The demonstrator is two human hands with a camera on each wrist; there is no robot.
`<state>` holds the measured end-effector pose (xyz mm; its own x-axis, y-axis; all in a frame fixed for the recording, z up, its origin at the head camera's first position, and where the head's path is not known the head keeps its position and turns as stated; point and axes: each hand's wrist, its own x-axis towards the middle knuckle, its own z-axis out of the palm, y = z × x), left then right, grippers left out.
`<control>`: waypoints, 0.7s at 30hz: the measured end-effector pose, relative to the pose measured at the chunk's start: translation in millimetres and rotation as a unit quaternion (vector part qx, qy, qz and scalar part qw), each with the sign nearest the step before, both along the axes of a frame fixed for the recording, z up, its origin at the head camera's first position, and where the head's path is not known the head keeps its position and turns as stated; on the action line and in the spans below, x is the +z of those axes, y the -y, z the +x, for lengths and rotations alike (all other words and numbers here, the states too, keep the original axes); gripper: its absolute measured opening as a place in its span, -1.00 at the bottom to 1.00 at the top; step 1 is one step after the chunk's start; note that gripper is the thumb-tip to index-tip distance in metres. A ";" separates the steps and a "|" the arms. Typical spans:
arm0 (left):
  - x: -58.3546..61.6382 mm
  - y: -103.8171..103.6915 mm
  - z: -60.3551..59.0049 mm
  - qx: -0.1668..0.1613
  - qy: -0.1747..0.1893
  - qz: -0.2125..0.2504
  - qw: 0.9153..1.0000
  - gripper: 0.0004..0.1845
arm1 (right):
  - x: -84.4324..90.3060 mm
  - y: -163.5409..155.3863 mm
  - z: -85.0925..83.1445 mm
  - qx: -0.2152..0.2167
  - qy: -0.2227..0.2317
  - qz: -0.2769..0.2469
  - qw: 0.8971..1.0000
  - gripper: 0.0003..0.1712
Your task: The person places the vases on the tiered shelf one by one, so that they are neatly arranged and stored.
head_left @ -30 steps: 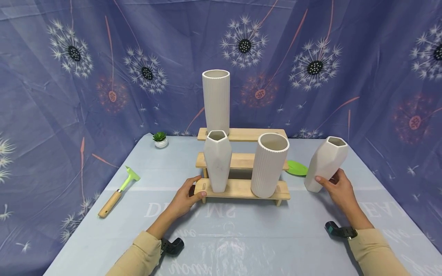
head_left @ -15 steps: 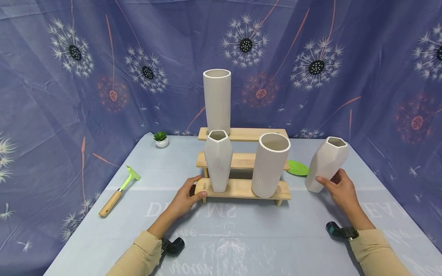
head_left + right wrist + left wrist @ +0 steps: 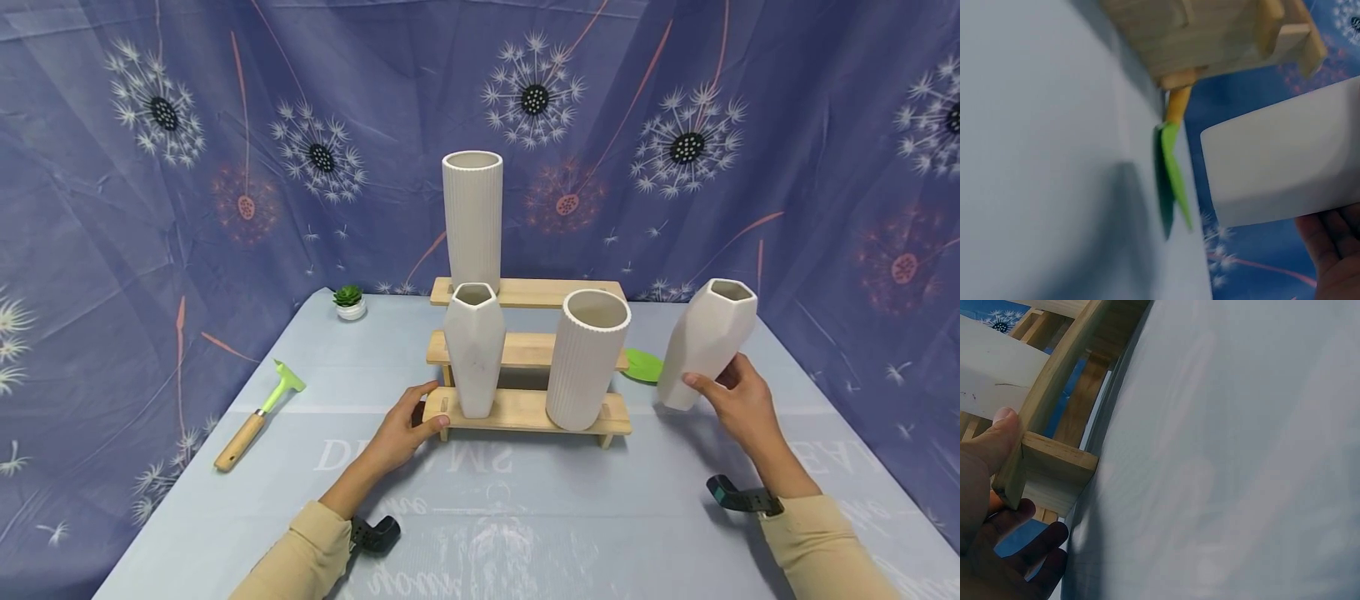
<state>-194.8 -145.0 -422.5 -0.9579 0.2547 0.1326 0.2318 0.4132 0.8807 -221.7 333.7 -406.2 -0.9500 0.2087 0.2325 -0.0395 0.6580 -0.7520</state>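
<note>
My right hand (image 3: 731,400) grips a white faceted vase (image 3: 707,343) near its base, holding it tilted and lifted clear of the table, right of the wooden step shelf (image 3: 525,412). In the right wrist view the vase's base (image 3: 1285,162) hangs above the table, with my fingers (image 3: 1335,247) below it. My left hand (image 3: 405,425) holds the shelf's left end on the lowest step; its thumb (image 3: 994,434) presses the plank (image 3: 1054,394). A second faceted vase (image 3: 472,350) and a ribbed vase (image 3: 587,357) stand on the lowest step. A tall ribbed vase (image 3: 472,218) stands on the top step.
A green-headed tool with a wooden handle (image 3: 257,415) lies at the left. A small potted succulent (image 3: 348,302) sits at the back left. A green leaf-shaped piece (image 3: 643,365) lies right of the shelf, behind the held vase. A blue dandelion cloth hangs all round.
My right hand has lifted the faceted vase off the table and slightly upward. The left hand and the shelf have not moved.
</note>
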 end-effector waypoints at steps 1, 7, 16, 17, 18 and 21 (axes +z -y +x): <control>0.2 0.0 0.2 -0.001 -0.001 0.000 1.000 -0.31 | 2.9 1.7 0.2 0.000 -0.004 0.000 1.000 -0.06; 0.2 0.1 0.7 -0.002 -0.007 -0.001 1.000 -0.32 | 19.4 12.3 0.3 0.009 -0.033 -0.002 0.999 -0.13; -0.4 0.2 0.6 -0.001 -0.007 -0.002 1.000 -0.32 | 41.8 30.2 0.2 -0.004 -0.035 -0.017 0.999 -0.09; -0.3 0.2 0.7 -0.001 -0.008 -0.002 1.000 -0.32 | 44.4 32.7 0.4 -0.004 -0.036 -0.022 0.999 -0.09; -0.1 0.1 0.8 0.000 -0.007 -0.003 1.000 -0.32 | 47.1 35.0 0.5 -0.003 -0.039 -0.027 0.999 -0.09; 0.7 0.0 1.2 0.001 -0.006 -0.004 1.000 -0.32 | 54.8 41.1 0.2 -0.003 -0.048 -0.028 0.998 -0.11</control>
<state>-193.6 -145.0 -421.8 -0.9567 0.2538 0.1427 0.2421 0.4213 0.8740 -221.5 292.5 -351.4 -0.9225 0.2294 0.3105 -0.1101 0.6147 -0.7811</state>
